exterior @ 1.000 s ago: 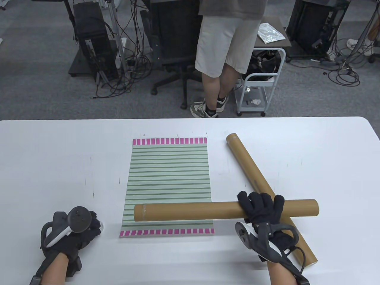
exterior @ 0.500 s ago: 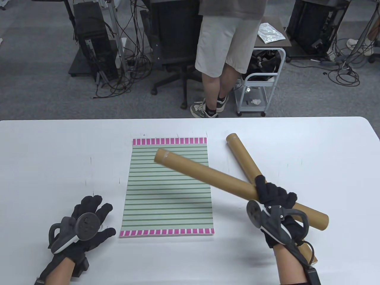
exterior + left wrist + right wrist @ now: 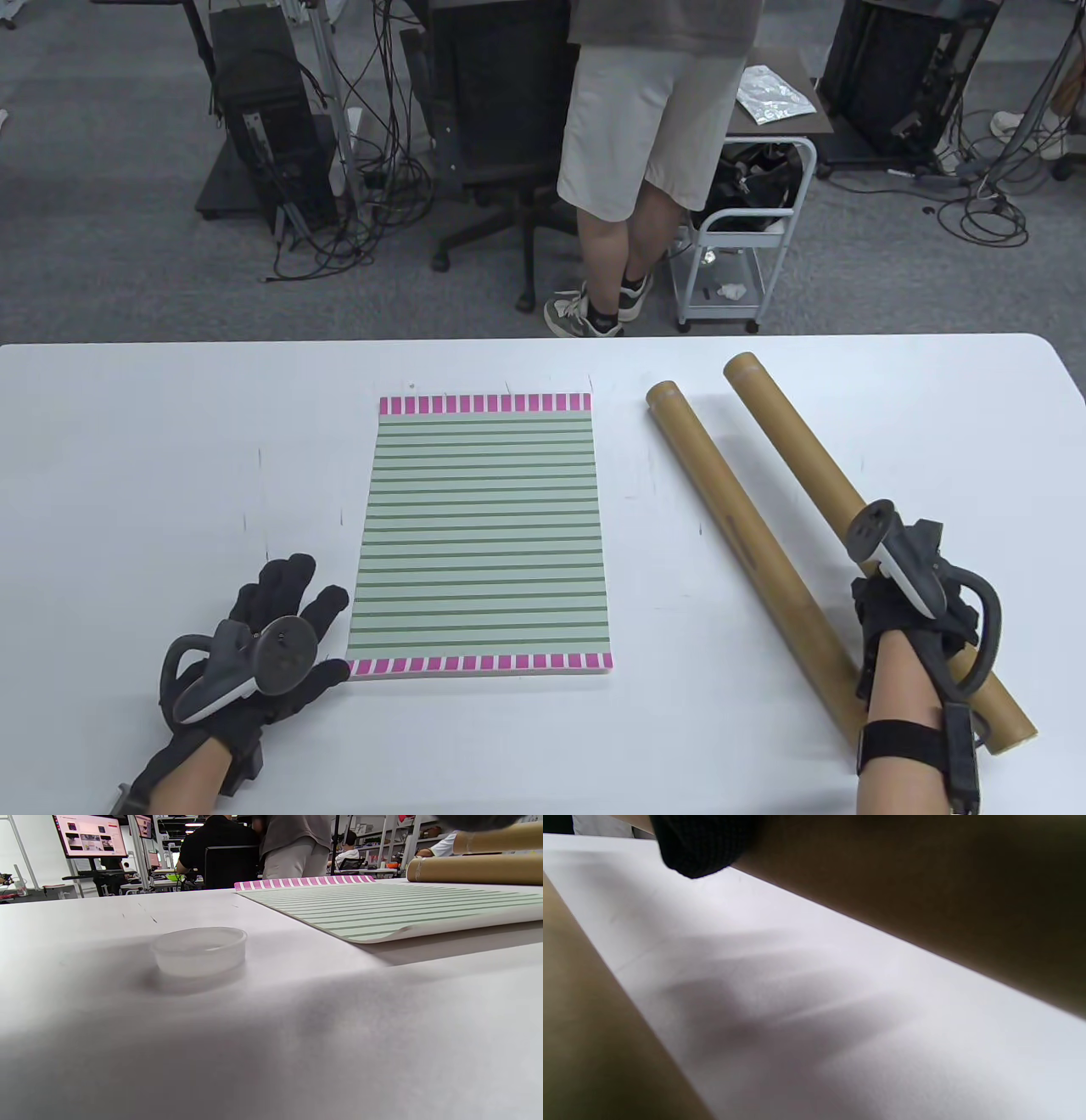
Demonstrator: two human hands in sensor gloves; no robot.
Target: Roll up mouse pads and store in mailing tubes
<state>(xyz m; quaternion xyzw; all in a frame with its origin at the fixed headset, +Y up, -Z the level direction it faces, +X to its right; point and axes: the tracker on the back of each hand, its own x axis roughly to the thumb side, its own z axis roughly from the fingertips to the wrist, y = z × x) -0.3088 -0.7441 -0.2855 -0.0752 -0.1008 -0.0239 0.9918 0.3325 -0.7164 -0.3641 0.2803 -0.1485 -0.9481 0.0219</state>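
White table (image 3: 170, 441) bearing striped mouse pad (image 3: 482, 531) mid-frame, two cardboard tubes (image 3: 747, 543) lower right, clear cap (image 3: 199, 950) left.

You can't read any words, numbers or brand names here. The mouse pad (image 3: 482, 533) has green stripes and pink blocks at its two ends, but no writing. The two mailing tubes (image 3: 747, 552) are plain brown card with no label you can see. In your left wrist view, a monitor (image 3: 90, 835) far off in the room shows a bright page with small pictures, but the letters on it are too tiny and blurry to read. The little clear plastic cap (image 3: 199, 950) on the table (image 3: 170, 441) has nothing printed on it that you can make out.
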